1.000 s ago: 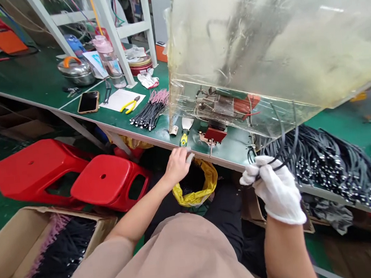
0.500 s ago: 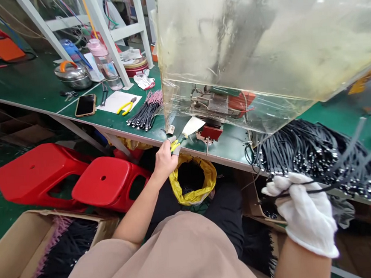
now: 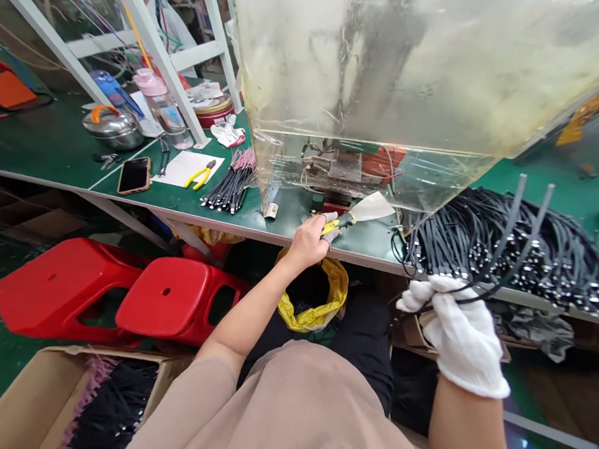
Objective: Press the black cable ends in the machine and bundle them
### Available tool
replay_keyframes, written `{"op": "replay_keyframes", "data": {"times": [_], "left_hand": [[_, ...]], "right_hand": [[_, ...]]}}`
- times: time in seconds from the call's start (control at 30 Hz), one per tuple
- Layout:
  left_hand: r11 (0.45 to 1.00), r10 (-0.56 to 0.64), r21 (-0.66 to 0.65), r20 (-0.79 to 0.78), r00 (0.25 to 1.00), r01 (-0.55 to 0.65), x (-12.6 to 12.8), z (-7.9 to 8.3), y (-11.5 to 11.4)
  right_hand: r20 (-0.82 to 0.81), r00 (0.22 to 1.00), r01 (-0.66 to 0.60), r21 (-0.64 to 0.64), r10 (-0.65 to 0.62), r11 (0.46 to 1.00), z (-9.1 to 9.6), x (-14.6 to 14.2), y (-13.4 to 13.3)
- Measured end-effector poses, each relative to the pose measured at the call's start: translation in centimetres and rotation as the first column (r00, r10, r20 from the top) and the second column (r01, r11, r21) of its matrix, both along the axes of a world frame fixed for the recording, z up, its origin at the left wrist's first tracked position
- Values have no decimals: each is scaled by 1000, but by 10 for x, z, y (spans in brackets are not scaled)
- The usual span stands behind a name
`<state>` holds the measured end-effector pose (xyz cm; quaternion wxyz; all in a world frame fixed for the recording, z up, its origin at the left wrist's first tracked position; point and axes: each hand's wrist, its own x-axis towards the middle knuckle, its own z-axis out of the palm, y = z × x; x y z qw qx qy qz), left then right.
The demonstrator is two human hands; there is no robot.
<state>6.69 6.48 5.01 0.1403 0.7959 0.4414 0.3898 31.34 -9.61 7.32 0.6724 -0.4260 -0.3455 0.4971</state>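
My left hand (image 3: 311, 240), with covered fingertips, is closed round the yellow and black handle of a scraper (image 3: 373, 207). The scraper's broad pale blade points right, over the front of the green bench before the machine (image 3: 344, 169). In a white glove, my right hand (image 3: 457, 326) is closed on black cables (image 3: 498, 281), whose pale ends stick up to the right. Just beyond that hand, a large heap of black cables (image 3: 491, 230) with shiny metal ends lies along the bench edge.
A clear plastic hood (image 3: 396, 71) hangs over the machine. Yellow pliers (image 3: 202, 175), a phone (image 3: 134, 175) and a cable bundle (image 3: 231, 185) lie on the left. Below are a yellow-lined bin (image 3: 339, 280), red stools (image 3: 175, 296) and a carton (image 3: 23, 405) of cables.
My left hand has carried the scraper to the right, past the front of the machine, its blade turning more level. My right hand has shifted a little left with the cables.
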Motion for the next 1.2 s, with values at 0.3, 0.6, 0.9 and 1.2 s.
{"op": "replay_keyframes", "data": {"times": [0.3,0.6,0.9,1.2], "left_hand": [[938,347,1,57,936,-348,-38,-27,-29],[899,427,-79,-73,901,-432,10,18,66],[943,-58,-333,-80,995,28,-2,55,-8],[933,288,-238,47,957,-269,-75,38,-61]], "right_hand": [[-14,1000,14,-12,-14,1000,-14,6,-1],[-16,1000,2,-7,-2,1000,-12,-5,-5],[67,993,-98,-19,99,995,-9,-9,-1],[-252,797,-595,-172,548,785,-12,-76,56]]}}
